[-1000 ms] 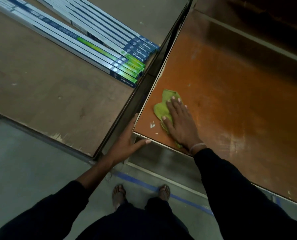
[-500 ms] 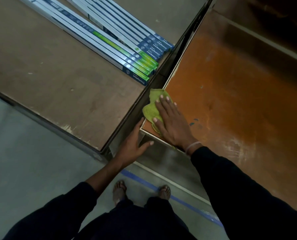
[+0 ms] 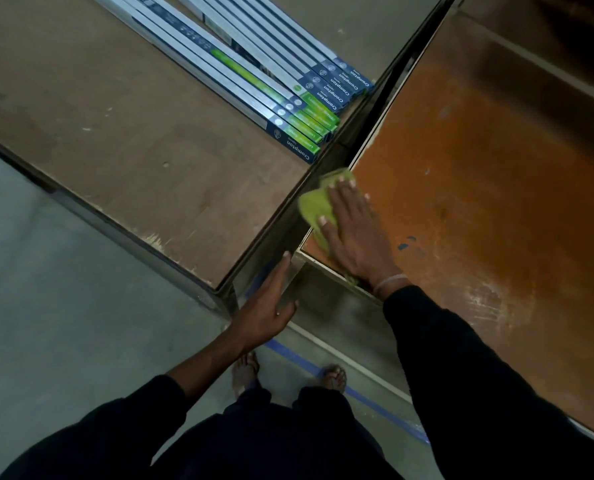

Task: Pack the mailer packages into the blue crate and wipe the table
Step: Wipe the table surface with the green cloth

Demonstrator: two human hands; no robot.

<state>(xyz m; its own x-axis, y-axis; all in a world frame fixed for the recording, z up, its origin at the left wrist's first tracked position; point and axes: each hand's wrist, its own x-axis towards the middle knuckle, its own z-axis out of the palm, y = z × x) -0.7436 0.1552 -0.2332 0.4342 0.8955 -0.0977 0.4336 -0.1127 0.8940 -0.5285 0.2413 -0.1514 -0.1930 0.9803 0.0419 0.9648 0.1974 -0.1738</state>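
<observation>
Orange table (image 3: 479, 188): right hand (image 3: 354, 233) hides most of green cloth (image 3: 314, 206).

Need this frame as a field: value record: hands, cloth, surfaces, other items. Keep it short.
right hand: flat, fingers straight, pressing the green cloth
green cloth: at the near left corner of the orange table, partly over its left edge
orange table: scuffed, blue marks near the hand
left hand: open, in the gap between the two tables, holding nothing
brown table: left of the gap
long boxes: stacked on the brown table, printed "Crompton"
blue crate: not in view
mailer packages: not in view
</observation>
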